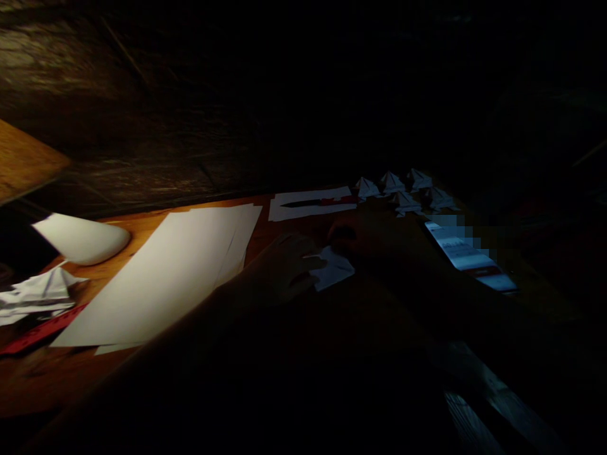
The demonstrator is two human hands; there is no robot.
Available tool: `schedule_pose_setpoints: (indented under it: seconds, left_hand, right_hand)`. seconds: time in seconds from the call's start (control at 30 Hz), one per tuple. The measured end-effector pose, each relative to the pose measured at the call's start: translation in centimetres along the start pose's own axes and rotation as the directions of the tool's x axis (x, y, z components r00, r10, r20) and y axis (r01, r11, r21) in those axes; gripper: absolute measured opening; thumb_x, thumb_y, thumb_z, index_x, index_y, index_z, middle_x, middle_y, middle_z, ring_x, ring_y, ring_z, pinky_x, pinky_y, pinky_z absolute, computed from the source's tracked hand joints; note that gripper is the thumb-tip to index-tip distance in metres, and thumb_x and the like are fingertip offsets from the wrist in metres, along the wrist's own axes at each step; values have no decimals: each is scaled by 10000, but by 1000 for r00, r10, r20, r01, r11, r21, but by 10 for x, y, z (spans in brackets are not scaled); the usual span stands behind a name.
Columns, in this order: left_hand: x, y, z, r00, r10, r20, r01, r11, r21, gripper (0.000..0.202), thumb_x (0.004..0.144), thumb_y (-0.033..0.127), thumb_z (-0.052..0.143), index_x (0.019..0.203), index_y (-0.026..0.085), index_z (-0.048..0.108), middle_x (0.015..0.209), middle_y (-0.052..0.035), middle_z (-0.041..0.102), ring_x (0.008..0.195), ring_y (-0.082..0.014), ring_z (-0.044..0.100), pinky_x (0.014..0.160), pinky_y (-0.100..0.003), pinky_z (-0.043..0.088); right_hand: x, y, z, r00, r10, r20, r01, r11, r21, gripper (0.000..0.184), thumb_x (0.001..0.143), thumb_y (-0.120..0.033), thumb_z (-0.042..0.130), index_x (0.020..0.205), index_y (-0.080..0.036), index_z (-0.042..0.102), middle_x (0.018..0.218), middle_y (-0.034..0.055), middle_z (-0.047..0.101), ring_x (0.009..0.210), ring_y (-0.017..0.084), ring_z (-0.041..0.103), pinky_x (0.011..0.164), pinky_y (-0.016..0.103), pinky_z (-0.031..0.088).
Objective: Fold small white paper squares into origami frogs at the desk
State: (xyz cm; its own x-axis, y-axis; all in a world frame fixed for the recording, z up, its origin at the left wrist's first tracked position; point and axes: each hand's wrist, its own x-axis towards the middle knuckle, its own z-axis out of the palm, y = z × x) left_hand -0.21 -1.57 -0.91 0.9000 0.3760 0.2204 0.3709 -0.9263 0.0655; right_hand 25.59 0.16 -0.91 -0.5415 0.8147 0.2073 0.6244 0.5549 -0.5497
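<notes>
The scene is very dark. My left hand (287, 265) rests on the wooden table (142, 222), its fingers curled onto a small folded white paper (334, 268). My right hand (365, 237) lies just beyond it, in deep shadow, with its fingers bent over the same paper's far edge. Both forearms run back toward me across the table.
A stack of large white sheets (171, 278) lies to the left. Several small folded paper figures (403, 189) sit at the back right. A knife with a red handle (317, 202) lies on a white sheet. A lit phone (467, 256) is at the right. Crumpled paper (38, 294) and a white cone (80, 239) are at far left.
</notes>
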Motion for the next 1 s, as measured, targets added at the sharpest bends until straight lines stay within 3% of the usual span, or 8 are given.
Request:
schedule_pose_setpoints:
  seconds: [0.17,0.43,0.7,0.9,1.0]
  left_hand:
    - [-4,0,3,1000,21,16,-21,1000,18,363,998,391,564,1332,261,619,1211,-108,600,1132,-288,541,986,-476,464]
    - [-5,6,1,1000,1,17,1,994,-111,376,993,312,581,1359,225,579,1388,-128,532,1263,-289,520,1063,-471,483]
    - [-7,5,1,1000,-23,1,22,989,-147,369,972,300,614,1331,216,615,1423,-140,509,1289,-308,523,1064,-498,502]
    - [-4,10,-3,1000,6,11,-4,976,-217,383,982,237,582,1362,196,570,1451,-139,543,1345,-292,519,1108,-509,479]
    - [-4,14,-4,999,-26,43,37,961,-272,405,986,187,552,1391,194,549,1467,-135,548,1368,-275,520,1124,-481,476]
  right_hand:
    - [-2,-3,-5,999,31,-31,-31,999,-24,198,919,-170,607,1000,-224,778,1020,36,775,869,180,671,765,294,470]
    - [-5,-4,-12,996,-38,84,36,999,16,270,830,-89,616,1002,-215,781,1029,42,780,910,191,693,828,320,492]
    - [-5,0,-9,993,-82,83,78,996,44,267,821,-106,614,1013,-206,770,1045,47,779,926,190,704,846,321,512]
    - [-12,-2,-23,978,-123,170,108,990,95,373,763,-119,646,1112,-199,750,1154,70,754,1046,233,694,930,370,514]
    - [-15,-3,-30,962,-125,242,96,987,126,416,766,-141,665,1170,-215,729,1216,65,730,1086,237,682,965,384,504]
